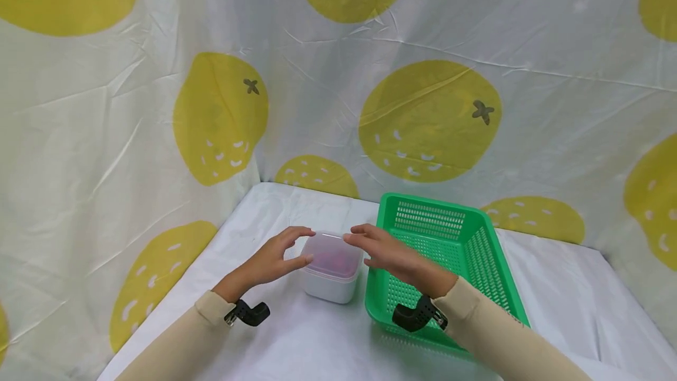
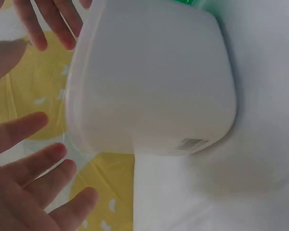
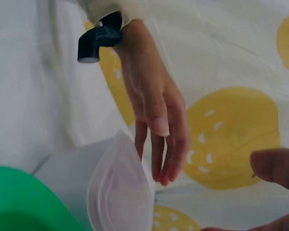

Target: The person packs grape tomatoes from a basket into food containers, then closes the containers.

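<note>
A white square food container (image 1: 329, 288) with a translucent pinkish lid (image 1: 334, 256) stands upright on the white cloth. My left hand (image 1: 272, 258) is at its left side, fingers spread and thumb apart, above the rim. On the other side my right hand (image 1: 390, 253) hovers by the lid's right edge, fingers loosely extended. In the left wrist view, a gap shows between the left fingers (image 2: 33, 168) and the container wall (image 2: 154, 82). The right wrist view has the left hand (image 3: 156, 106) beside the lid (image 3: 125, 192). Something reddish shows faintly through the lid.
A green perforated plastic basket (image 1: 499, 275) stands just right of the container, under my right forearm. White cloth (image 1: 296, 346) covers the table. Behind and at the left hangs a curtain (image 1: 312, 93) printed with yellow fruit. Each wrist carries a black camera mount (image 1: 248, 313).
</note>
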The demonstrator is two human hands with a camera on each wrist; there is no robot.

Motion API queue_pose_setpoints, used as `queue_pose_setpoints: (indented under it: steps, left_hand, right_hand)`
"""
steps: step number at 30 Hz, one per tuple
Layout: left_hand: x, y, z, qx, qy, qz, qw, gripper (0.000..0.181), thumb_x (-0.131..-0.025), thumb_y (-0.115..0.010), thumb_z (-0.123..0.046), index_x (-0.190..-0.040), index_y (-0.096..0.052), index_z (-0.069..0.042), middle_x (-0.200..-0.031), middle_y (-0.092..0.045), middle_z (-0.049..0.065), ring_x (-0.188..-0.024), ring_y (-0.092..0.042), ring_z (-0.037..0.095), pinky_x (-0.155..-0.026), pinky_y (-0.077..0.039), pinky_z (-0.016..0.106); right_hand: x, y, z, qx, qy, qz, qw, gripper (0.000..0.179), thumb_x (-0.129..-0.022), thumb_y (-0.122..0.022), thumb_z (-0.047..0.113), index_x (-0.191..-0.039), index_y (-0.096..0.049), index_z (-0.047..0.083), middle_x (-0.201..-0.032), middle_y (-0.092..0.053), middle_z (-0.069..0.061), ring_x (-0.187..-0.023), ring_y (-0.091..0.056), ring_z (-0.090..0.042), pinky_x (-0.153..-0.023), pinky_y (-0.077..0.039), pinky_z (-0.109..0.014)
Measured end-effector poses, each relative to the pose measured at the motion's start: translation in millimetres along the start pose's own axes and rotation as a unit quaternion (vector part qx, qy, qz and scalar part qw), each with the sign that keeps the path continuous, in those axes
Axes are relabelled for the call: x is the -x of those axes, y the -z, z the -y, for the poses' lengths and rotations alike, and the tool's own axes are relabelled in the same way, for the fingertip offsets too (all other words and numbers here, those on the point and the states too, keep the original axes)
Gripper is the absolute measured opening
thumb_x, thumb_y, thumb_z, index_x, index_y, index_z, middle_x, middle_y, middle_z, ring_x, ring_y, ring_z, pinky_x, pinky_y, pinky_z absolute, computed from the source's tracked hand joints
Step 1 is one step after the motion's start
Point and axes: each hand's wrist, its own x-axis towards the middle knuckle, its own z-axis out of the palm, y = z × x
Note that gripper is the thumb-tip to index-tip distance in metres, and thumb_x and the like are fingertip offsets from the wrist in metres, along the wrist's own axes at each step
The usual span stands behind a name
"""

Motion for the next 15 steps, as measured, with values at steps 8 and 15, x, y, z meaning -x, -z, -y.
queue_pose_setpoints:
  steps: [8, 15]
  left_hand:
    - [-30.9, 20.5, -6.6, -0.073, 0.017, 0.145, 0.9866, 0.078, -0.083, -0.069, -0.051, -0.147, -0.04, -0.016, -0.156, -0.027, 0.007, -0.143, -0.026, 0.026, -0.112, -0.028, 0.05]
    - [-42.1, 21.0, -8.5, -0.08, 0.024, 0.208, 0.9745, 0.081, -0.081, -0.074, -0.046, -0.146, -0.04, -0.013, -0.154, -0.031, 0.009, -0.142, -0.028, 0.029, -0.112, -0.028, 0.049]
  right_hand:
    - [-29.4, 4, 1, 0.308, 0.028, 0.027, 0.9507, 0.081, -0.083, -0.069, 0.047, -0.146, -0.038, 0.007, -0.139, -0.05, -0.012, -0.124, -0.05, -0.029, -0.099, -0.044, -0.048]
    - [-38.8, 3, 0, 0.372, 0.015, 0.054, 0.9266, 0.087, -0.078, -0.076, 0.042, -0.146, -0.036, 0.005, -0.13, -0.056, -0.01, -0.112, -0.054, -0.025, -0.092, -0.048, -0.042]
